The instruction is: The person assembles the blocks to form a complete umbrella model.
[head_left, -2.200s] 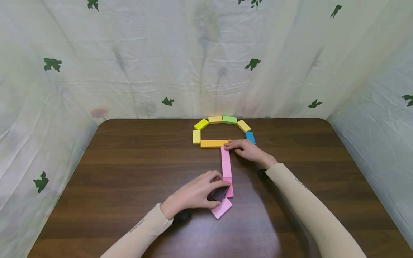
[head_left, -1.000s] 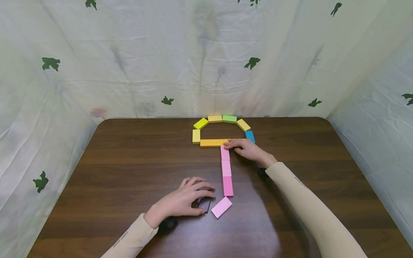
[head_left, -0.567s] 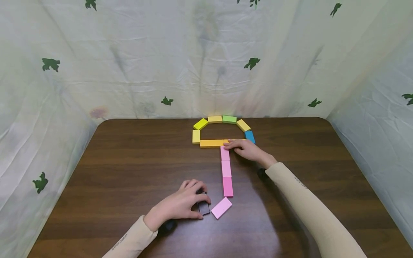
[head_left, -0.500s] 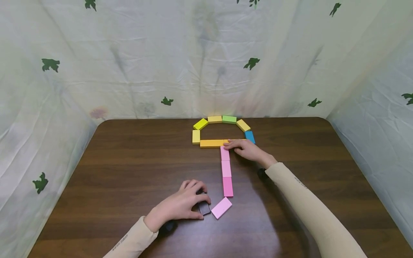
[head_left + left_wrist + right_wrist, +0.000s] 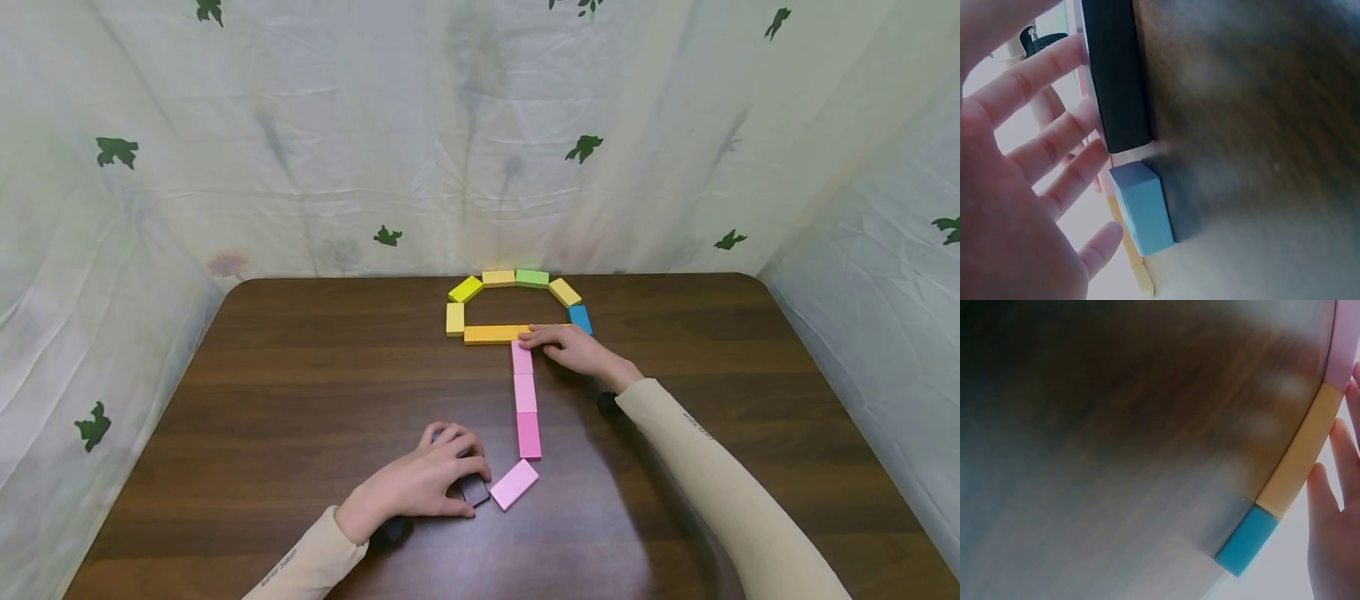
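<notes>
In the head view, my left hand (image 5: 420, 479) curls over a black block (image 5: 475, 490) low on the table, pinching it between thumb and fingers. Just right of it lies a slanted light pink block (image 5: 514, 484). A bit of a blue block (image 5: 437, 436) peeks out among the left fingers; the left wrist view shows this pale blue block (image 5: 1146, 209) end to end with the black one, by the little finger. My right hand (image 5: 581, 348) rests with extended fingers on the orange bar (image 5: 491, 335), where it meets the pink column (image 5: 525, 392).
Behind the orange bar runs an arch of yellow blocks (image 5: 455, 319), a green block (image 5: 532, 278) and a blue end block (image 5: 580, 319). The brown wooden table (image 5: 300, 375) backs onto a pale curtain (image 5: 337, 150) with green leaf shapes.
My left hand drew the black block left and toward me, away from the dark pink block, then turned it beside the slanted pink block. A bit of blue now shows. My right hand stayed put.
</notes>
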The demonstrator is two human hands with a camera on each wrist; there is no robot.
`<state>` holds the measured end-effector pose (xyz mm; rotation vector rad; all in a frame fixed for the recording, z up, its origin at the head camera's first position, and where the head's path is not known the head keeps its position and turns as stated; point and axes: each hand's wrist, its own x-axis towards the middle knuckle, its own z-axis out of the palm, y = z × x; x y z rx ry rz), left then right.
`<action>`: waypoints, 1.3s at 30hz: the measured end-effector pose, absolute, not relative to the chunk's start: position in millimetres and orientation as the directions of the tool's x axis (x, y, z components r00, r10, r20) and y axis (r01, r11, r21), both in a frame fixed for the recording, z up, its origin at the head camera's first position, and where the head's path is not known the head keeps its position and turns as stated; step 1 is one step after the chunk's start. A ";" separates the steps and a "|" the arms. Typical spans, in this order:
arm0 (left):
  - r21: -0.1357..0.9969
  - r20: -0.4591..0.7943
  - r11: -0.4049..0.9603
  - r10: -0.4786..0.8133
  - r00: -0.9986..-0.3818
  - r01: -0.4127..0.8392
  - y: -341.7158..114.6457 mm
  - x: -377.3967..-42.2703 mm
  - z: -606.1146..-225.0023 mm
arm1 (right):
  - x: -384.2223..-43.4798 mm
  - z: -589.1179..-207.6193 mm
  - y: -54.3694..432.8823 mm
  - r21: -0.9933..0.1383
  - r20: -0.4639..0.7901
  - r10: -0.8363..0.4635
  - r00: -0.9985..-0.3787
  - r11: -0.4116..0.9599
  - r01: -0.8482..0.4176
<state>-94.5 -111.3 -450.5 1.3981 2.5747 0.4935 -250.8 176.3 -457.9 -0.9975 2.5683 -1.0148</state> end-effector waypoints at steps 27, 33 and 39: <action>0.422 0.054 0.548 0.780 -0.623 0.722 -123.5 -102.1 -450.6 | -251.1 -457.7 176.4 -0.681 0.054 -0.659 -0.750 0.525 -0.511; 0.457 0.045 0.571 0.750 -0.659 0.682 -137.7 -111.3 -449.6 | -251.4 -458.8 176.8 -0.682 0.067 -0.665 -0.744 0.514 -0.520; 0.449 0.062 0.561 0.757 -0.651 0.695 -142.3 -116.0 -452.7 | -251.1 -458.7 176.2 -0.686 0.075 -0.666 -0.743 0.506 -0.523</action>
